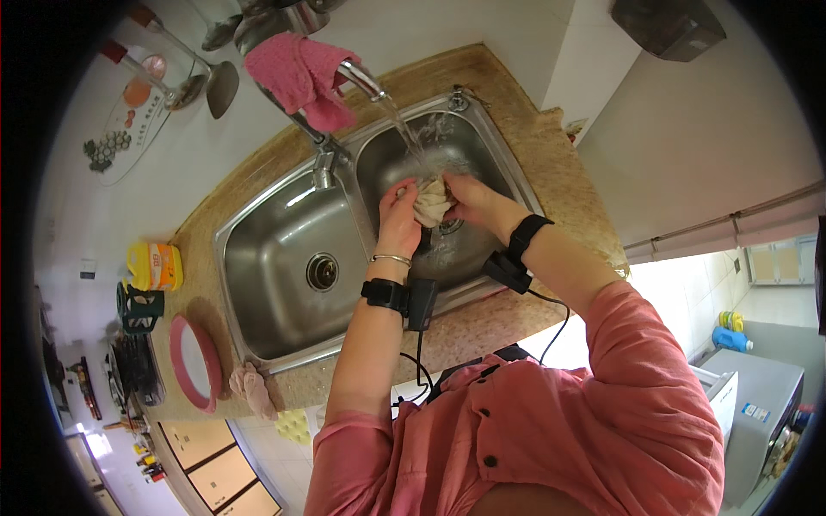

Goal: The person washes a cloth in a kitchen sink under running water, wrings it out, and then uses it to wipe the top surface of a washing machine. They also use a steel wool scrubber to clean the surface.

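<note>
Both my hands grip a wet, bunched cream-coloured cloth (432, 203) over the right basin (474, 148) of a steel double sink. My left hand (399, 219) holds its left side, and my right hand (474, 197) has its right side. Water (403, 132) runs from the faucet spout (362, 79) and falls just behind the cloth, splashing on the basin floor. Part of the basin's drain (452, 226) shows below the cloth; my left hand and forearm hide some of the basin. A pink towel (300, 77) hangs over the faucet neck.
The left basin (277, 245) has an open drain. On the counter's left stand a yellow container (155, 266), a green holder (139, 306) and a pink-rimmed bowl (195, 364). A pale cloth (253, 390) drapes over the front edge. Ladles and a spatula (221, 90) hang on the wall.
</note>
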{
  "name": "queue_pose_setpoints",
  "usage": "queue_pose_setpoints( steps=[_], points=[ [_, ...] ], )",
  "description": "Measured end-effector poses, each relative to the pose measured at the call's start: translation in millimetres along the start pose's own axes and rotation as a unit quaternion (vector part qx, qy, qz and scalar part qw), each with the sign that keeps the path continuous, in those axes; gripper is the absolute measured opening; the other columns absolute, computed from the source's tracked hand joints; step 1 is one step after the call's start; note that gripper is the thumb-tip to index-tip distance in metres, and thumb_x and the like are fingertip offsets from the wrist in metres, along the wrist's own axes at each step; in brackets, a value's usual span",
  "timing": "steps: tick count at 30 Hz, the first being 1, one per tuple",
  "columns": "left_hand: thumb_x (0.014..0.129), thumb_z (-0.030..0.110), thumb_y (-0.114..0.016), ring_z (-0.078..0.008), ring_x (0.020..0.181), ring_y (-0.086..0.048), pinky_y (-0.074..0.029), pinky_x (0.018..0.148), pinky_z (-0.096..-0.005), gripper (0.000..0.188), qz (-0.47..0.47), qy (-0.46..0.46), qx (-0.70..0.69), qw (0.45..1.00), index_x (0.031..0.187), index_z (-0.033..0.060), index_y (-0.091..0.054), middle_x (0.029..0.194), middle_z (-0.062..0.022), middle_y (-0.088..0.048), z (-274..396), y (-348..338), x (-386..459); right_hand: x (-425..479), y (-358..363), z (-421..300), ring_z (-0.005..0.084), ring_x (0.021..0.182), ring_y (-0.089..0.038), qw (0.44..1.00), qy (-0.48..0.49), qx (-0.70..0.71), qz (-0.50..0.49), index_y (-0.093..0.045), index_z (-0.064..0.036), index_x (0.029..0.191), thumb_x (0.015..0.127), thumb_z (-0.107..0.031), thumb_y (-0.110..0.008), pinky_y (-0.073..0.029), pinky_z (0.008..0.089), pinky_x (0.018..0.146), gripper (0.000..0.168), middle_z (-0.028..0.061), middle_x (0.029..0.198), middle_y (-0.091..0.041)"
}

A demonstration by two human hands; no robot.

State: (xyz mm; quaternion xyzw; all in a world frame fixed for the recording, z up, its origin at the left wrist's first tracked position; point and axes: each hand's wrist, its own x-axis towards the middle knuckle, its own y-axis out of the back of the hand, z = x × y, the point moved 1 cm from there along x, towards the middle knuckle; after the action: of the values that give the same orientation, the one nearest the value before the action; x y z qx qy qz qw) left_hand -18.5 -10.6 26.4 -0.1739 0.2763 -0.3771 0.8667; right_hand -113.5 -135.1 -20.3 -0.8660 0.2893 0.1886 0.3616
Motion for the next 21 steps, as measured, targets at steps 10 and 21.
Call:
queue_pose_setpoints(
  steps=[10, 21],
  points=[
    [0.102, 0.053, -0.032, -0.0367, 0.124, -0.05, -0.042, 0.095, -0.0599, 0.057, -0.024, 0.123, 0.112, 0.986, 0.136, 0.0084, -0.043, 0.141, -0.015, -0.047, -15, -2, 15, 9, -4, -19, 0.0254, 0.095, -0.063, 0.87, 0.263, -0.394, 0.134, -0.055, 0.004, 0.123, 0.084, -0.003, -0.057, -0.05, 0.0355, 0.08, 0.04, 0.0173, 0.112, -0.063],
    [0.098, 0.016, -0.057, -0.0269, 0.098, -0.065, -0.056, 0.082, -0.0424, 0.023, 0.042, 0.133, -0.093, 0.986, 0.117, 0.0035, -0.056, 0.115, -0.0104, -0.063, -8, -22, 11, -27, 34, -18, 0.0201, 0.101, -0.061, 0.764, 0.375, -0.525, -0.01, -0.046, -0.001, 0.13, 0.092, -0.024, -0.061, -0.051, 0.0362, 0.081, 0.047, 0.0116, 0.117, -0.057]
  ],
)
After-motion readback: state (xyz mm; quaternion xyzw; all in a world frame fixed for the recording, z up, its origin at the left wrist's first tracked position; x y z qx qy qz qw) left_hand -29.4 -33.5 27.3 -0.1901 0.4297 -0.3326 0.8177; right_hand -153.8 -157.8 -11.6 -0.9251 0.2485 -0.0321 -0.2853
